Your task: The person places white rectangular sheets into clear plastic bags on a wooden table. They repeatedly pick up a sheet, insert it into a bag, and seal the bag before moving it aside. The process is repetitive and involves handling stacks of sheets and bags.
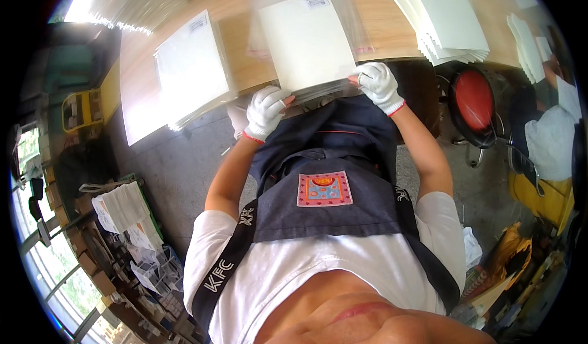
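1. head view, hands: the left hand, in a white knit glove with a red cuff, is closed on the near left corner of a stack of cream-white square sheets in a clear plastic sleeve; the thumb lies on top and the fingers curl under the edge.
2. head view, hands: the right hand, in a matching white glove, is closed on the near right corner of the same stack, with the fingers folded over the edge.
3. head view, position of the stack: the stack lies on the light brown wooden tabletop, with its near edge overhanging the table edge, directly above the person's lap. the near edges of the sheets are slightly fanned between the two hands.
4. head view, left of the stack: a second sleeved pile of white sheets lies just beside it on the same tabletop, tilted, and also overhangs the table edge.
5. head view, right of the stack: a fanned pile of bare cream sheets lies well apart toward the far right of the table.
6. head view, person: a dark grey apron with a square coloured patch covers the lap beneath the hands.
7. head view, floor: a round red stool stands near the right forearm, and a loose pile of white papers sits on the floor at the left.
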{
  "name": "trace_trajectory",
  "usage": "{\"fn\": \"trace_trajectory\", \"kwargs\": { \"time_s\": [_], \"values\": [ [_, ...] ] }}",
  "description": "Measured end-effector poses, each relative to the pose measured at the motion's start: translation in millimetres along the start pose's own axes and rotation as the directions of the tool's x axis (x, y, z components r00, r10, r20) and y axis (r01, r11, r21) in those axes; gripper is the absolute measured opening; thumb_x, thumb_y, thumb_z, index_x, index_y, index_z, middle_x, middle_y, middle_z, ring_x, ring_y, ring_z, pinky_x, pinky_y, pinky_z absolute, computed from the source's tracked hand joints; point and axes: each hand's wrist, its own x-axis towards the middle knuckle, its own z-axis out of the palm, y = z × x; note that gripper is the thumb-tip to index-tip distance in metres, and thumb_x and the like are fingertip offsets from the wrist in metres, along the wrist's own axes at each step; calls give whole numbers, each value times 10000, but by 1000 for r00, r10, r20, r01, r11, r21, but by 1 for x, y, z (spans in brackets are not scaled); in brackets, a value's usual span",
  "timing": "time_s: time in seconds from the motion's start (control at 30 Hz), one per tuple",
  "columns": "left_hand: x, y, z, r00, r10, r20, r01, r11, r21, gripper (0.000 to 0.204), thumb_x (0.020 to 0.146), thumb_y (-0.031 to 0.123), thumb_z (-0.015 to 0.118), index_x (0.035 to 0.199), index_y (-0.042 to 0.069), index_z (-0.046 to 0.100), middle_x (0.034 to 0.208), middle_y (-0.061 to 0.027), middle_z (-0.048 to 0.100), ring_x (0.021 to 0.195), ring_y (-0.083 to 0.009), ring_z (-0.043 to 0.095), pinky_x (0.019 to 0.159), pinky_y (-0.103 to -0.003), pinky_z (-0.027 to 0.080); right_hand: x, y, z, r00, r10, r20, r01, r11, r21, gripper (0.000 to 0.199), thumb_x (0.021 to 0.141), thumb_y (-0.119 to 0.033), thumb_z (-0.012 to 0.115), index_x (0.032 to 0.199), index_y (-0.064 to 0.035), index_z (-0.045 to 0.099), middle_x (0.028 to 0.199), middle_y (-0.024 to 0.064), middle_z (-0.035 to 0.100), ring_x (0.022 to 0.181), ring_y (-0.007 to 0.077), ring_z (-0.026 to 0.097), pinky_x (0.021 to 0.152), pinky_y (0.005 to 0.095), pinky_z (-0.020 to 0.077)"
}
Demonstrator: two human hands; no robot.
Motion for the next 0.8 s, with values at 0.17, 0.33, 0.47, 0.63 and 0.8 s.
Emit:
{"fn": "trace_trajectory", "kwargs": {
  "time_s": [0.17,0.33,0.47,0.63,0.8],
  "values": [
    [-25,23,15,463,-864,197,796,308,-520,73,803,93,661,786,58,599,804,-5,598,724,-117,547,625,-252,441,-15,-36,28,566,793,226,-745,376,550,167,750,-180,748,782,-78,621,652,-16,556,544,111,543,513,268,452],
    [-31,21,47,173,-920,352,262,-301,-917,203,865,165,600,1029,65,532,899,-19,579,733,-111,548,653,-249,471,-24,-28,56,163,933,321,-636,-149,757,269,844,-335,653,814,-74,601,652,-19,535,526,62,504,447,222,429],
    [-24,21,25,131,-841,525,504,-400,-766,333,919,260,524,1171,42,510,1019,-54,592,901,-156,588,752,-303,511,-26,-21,32,218,867,448,-851,-55,522,440,904,-476,495,912,-47,593,644,14,574,476,78,517,424,225,434],
    [24,34,-37,526,-821,220,685,256,-682,259,882,74,568,1121,-18,526,917,-20,565,846,-87,476,752,-203,377,-8,-38,26,341,686,643,-819,-118,561,399,911,-223,517,1261,-34,481,686,35,615,493,82,528,436,221,449],
    [-1,4,-127,508,-859,-64,661,436,-611,339,899,122,544,1204,-25,533,1059,-95,601,961,-143,546,839,-265,440,77,-93,54,672,397,625,-664,-50,746,327,936,-205,504,1159,25,569,1042,40,622,927,87,550,809,217,438]
  ]
}}
